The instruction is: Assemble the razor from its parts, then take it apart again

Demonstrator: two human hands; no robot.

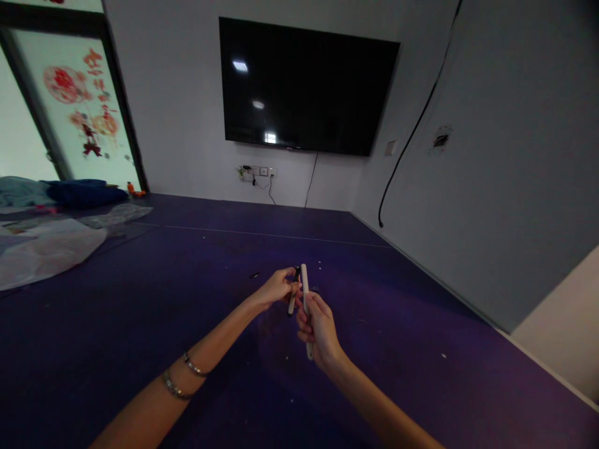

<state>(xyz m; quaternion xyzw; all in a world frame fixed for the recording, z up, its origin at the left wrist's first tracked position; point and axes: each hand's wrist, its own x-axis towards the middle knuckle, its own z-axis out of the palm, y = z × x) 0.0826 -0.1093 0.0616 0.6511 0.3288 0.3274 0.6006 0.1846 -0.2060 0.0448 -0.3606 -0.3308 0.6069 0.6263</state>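
My left hand is closed around a slim black-and-cream piece, whose dark upper end shows above the fingers. Its exact kind is too small to make out. Wrapped round a long, narrow white handle-like bar is my right hand. The bar stands nearly upright, with a small hole near its lower end. Both hands are close together, and the bar's upper part is right beside the black-and-cream piece; I cannot tell whether they touch. A small black piece lies on the purple surface left of my hands.
Small white bits are scattered over the surface. Clear plastic sheeting and dark blue cloth lie at the far left. A television hangs on the back wall above sockets. A black cable hangs along the right wall.
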